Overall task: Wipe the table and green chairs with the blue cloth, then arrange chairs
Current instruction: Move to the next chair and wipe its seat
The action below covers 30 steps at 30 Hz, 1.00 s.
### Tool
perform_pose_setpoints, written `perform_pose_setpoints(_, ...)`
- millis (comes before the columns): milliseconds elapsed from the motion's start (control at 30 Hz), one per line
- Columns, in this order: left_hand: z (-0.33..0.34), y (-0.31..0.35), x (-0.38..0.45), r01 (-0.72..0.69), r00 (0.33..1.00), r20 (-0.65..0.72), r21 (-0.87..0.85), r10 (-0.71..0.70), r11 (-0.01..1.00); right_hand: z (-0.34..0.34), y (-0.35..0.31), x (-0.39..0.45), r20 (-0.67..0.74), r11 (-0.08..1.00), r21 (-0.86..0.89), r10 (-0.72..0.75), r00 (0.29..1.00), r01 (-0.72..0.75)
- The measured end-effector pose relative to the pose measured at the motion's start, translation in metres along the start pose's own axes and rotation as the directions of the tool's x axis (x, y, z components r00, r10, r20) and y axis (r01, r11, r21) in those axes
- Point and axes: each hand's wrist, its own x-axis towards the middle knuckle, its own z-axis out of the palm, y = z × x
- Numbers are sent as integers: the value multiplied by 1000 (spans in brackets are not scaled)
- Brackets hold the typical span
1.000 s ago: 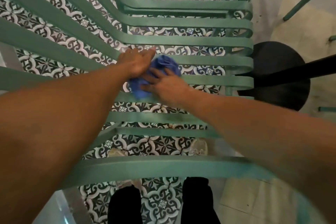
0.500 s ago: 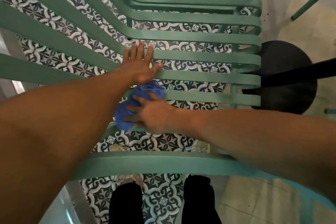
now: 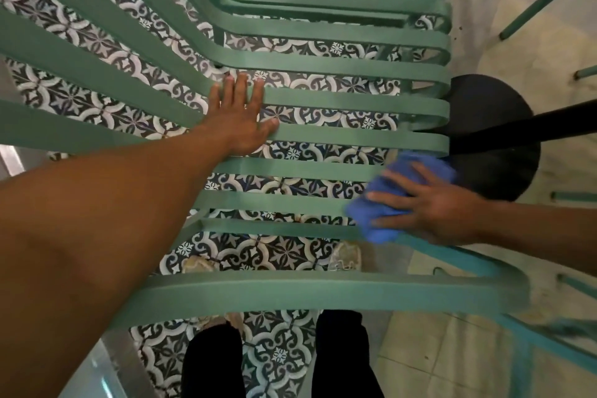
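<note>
Slatted green metal chair seat [image 3: 323,100] seen from above — left hand [image 3: 240,121] spread flat mid-seat, likely steadying it; right hand [image 3: 429,203] pressing bunched blue cloth [image 3: 381,203] with loosely splayed fingers at seat's right edge, apparently mid-wipe.

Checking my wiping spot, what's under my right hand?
The blue cloth, pressed by the right hand onto the chair slats near their right ends. The slat surface beneath the cloth is covered.
</note>
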Motion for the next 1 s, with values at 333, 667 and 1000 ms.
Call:
perform_pose_setpoints(333, 1, -5, 3, 0, 1000, -7, 3, 0, 1000, -30, 3, 106, -55, 995, 101, 26, 998, -20)
perform_pose_setpoints(667, -13, -3, 2, 11, 1000, 25, -122, -8, 992, -34, -11, 138, -17, 457, 614, 823, 568, -643)
perform_pose_setpoints(1000, -16, -4, 8, 50, 999, 7, -125, -50, 991, -21, 24, 133, -129, 828, 430, 451, 883, -360)
